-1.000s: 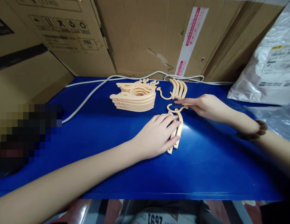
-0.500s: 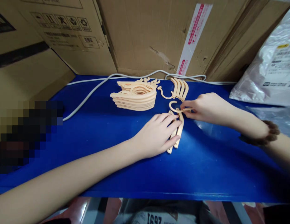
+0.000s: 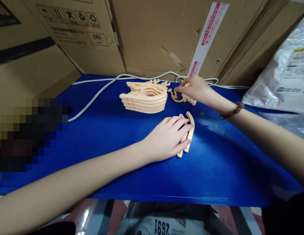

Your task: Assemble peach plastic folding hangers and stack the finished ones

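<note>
My left hand (image 3: 170, 138) lies with its fingers stretched out across two curved, cream-coloured hanger arms (image 3: 190, 130) on the blue table. Both arms lie side by side, partly hidden under the fingers. Farther back, my right hand (image 3: 197, 88) pinches a cream hanger hook (image 3: 175, 94) at its fingertips, close beside another hook (image 3: 176, 100). Several more curved arms (image 3: 191, 100) lie there, mostly covered by the right hand. To the left stands a neat stack of cream hangers (image 3: 144, 101), their hooks pointing to the back.
A white cable (image 3: 90, 102) runs along the back of the blue table (image 3: 112, 173). Cardboard boxes (image 3: 152, 36) line the back and left. A clear plastic bag with a label (image 3: 284, 75) sits at the right. A pixelated dark patch covers the left side.
My right hand has moved back and left with the hook, from beside the two arms to the other hook and arms. My left hand stays on the two arms.
</note>
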`<state>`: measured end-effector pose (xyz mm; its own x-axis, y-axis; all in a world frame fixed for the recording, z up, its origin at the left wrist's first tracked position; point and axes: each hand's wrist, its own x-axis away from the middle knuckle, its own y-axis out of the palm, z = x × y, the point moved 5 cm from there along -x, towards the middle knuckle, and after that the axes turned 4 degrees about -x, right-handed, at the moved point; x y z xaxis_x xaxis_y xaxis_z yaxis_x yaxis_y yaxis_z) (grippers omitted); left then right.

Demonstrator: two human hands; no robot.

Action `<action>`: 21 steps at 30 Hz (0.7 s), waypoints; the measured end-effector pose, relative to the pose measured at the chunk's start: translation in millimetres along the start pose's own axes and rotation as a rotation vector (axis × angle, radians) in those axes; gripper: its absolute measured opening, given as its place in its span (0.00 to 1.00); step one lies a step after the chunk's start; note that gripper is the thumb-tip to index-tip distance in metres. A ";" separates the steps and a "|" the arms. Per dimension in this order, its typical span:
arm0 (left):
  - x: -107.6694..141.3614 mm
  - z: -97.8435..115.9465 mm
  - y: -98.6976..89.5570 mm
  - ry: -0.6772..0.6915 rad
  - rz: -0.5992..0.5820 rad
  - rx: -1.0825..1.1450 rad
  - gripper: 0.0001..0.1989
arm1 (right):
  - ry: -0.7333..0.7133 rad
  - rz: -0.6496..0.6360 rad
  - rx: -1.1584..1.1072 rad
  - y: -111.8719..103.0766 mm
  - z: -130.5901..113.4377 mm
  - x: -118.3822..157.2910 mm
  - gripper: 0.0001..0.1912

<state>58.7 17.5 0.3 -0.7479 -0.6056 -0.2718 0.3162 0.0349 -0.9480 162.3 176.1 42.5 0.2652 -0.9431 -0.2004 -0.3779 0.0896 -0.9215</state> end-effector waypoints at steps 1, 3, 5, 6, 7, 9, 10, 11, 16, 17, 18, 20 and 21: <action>-0.1 0.1 -0.1 0.000 -0.002 -0.001 0.22 | 0.000 -0.010 0.041 -2.3 -0.7 2.9 0.15; -0.1 0.3 -0.3 0.000 -0.002 -0.004 0.22 | -0.047 -0.020 0.148 -10.2 -3.1 14.9 0.17; 0.1 0.3 -0.7 -0.001 0.002 -0.010 0.22 | -0.108 0.063 0.227 -23.2 -4.5 33.4 0.16; 0.3 0.2 -0.9 -0.001 0.005 -0.013 0.22 | -0.131 0.106 0.236 -29.0 -4.1 44.4 0.16; 0.5 0.2 -0.9 0.000 0.005 -0.016 0.22 | -0.154 0.113 0.231 -32.2 -3.1 55.7 0.15; 0.7 0.0 -0.8 0.000 0.001 -0.031 0.21 | -0.187 0.085 0.209 -32.8 0.8 77.8 0.14; 0.7 0.0 -0.5 0.002 -0.002 -0.043 0.21 | -0.209 0.069 0.176 -31.2 2.7 87.9 0.13; 0.6 0.0 -0.2 0.005 -0.008 -0.057 0.21 | -0.220 0.062 0.135 -28.9 5.1 96.9 0.13; -0.8 2.0 1.5 0.023 -0.034 -0.120 0.21 | -0.337 0.044 -0.138 -9.2 9.9 120.3 0.15; -1.0 2.2 1.5 0.019 -0.037 -0.129 0.21 | -0.363 0.029 -0.195 -5.3 9.8 121.3 0.15; -1.2 2.4 1.1 0.015 -0.035 -0.135 0.21 | -0.391 0.016 -0.238 -2.2 9.5 121.8 0.15; -1.1 2.6 0.2 0.005 -0.026 -0.129 0.21 | -0.460 -0.003 -0.271 1.6 7.8 122.9 0.14; -0.8 2.8 -0.3 0.004 -0.019 -0.118 0.21 | -0.495 -0.006 -0.266 2.2 6.6 123.8 0.14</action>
<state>60.9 15.7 1.3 -0.7551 -0.6042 -0.2543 0.2313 0.1175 -0.9658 200.1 61.7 13.6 0.6288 -0.6746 -0.3866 -0.5684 -0.0595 -0.8206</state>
